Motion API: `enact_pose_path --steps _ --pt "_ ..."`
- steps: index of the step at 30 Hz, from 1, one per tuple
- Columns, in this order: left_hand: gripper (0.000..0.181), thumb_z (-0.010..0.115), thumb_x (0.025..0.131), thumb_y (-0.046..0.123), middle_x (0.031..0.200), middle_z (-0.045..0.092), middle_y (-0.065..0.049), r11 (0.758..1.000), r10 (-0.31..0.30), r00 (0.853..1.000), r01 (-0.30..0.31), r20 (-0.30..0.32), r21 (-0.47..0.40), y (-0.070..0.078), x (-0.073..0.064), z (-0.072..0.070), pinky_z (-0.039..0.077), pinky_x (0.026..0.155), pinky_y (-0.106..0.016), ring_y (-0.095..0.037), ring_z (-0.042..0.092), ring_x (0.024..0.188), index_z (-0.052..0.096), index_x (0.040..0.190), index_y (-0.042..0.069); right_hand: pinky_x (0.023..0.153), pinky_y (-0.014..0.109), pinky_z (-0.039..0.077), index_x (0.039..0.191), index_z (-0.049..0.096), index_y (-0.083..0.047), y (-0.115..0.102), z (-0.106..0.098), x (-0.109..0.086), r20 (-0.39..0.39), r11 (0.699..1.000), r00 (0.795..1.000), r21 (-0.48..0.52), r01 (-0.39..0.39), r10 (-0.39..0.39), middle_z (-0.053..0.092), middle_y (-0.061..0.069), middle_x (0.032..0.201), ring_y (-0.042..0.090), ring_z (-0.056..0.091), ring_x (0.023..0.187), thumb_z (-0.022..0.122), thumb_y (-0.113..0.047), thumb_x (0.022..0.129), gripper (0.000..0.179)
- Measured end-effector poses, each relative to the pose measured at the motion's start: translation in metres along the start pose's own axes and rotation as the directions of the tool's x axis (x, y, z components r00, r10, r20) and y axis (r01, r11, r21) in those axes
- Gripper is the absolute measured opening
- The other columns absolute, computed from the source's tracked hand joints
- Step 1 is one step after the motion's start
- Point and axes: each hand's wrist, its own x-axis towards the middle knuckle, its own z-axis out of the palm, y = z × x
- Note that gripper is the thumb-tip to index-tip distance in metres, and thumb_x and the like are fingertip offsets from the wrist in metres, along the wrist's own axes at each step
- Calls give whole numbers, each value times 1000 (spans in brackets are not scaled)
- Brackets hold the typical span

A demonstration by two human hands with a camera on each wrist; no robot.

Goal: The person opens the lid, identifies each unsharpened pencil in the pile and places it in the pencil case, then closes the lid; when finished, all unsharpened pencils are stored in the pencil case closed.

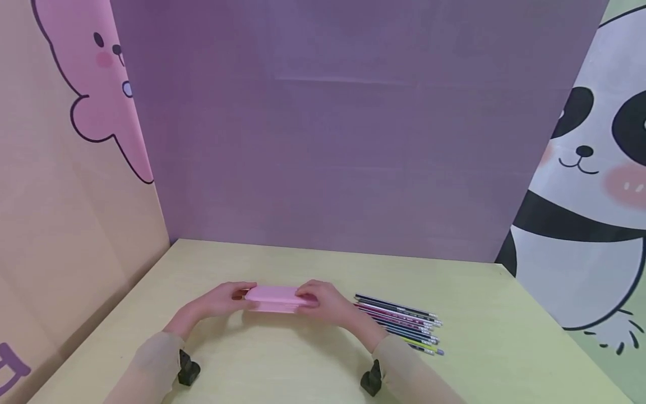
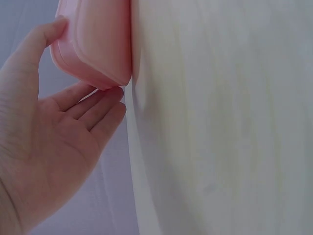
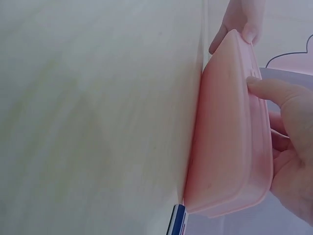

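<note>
A pink pencil case (image 1: pixel 275 295) with rounded corners rests on the table, its lid down. At its left end my left hand (image 1: pixel 228 299) holds it. In the left wrist view, the thumb lies on the case's edge and the fingertips touch its end (image 2: pixel 100 73). My right hand (image 1: pixel 327 303) grips the right part of the case. The right wrist view shows that thumb pressing the rim of the case (image 3: pixel 222 137), with the other fingers on the far side, partly hidden.
A row of pencils (image 1: pixel 396 306) in dark, pink and yellow-green colours lies on the table (image 1: pixel 282 370) to the right, partly behind my right forearm. A purple panel (image 1: pixel 328 140) stands along the back edge. Cartoon-printed walls flank both sides.
</note>
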Motion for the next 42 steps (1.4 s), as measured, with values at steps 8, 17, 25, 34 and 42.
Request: enact_pose_path --steps 8,17,25,34,42 --pt "61 61 89 40 128 57 -14 999 -50 998 50 -38 4 1 3 -1 45 99 -45 -26 56 115 49 133 0 86 30 52 103 70 -6 -3 -7 4 -4 1000 1000 -6 -25 25 70 6 99 17 64 92 71 -24 83 27" --pt "64 61 88 43 127 56 -15 998 -64 997 63 -50 -13 3 2 2 45 98 -46 -28 54 115 48 133 -1 88 30 52 104 70 -7 -4 -10 5 22 999 998 3 -52 52 70 5 100 17 64 94 70 -25 85 27" --pt "56 61 88 43 122 59 -10 999 -31 997 31 -67 6 2 4 1 46 95 -41 -23 56 110 54 128 5 88 30 53 105 70 -9 -1 -12 7 26 998 998 22 -57 56 70 4 100 14 63 93 69 -26 85 26" --pt "56 56 90 48 126 58 -11 998 -48 997 51 -67 37 2 5 2 45 97 -44 -24 55 112 56 129 8 79 24 53 102 71 -10 0 -16 5 0 994 1000 -104 15 -15 70 0 95 10 61 83 69 -28 86 25" --pt "57 57 88 51 122 60 -8 996 -85 993 87 -78 18 4 6 2 45 94 -41 -21 55 108 57 127 9 78 22 55 100 70 -5 -4 -17 8 26 941 987 -298 162 -162 71 3 93 13 66 83 65 -24 89 23"
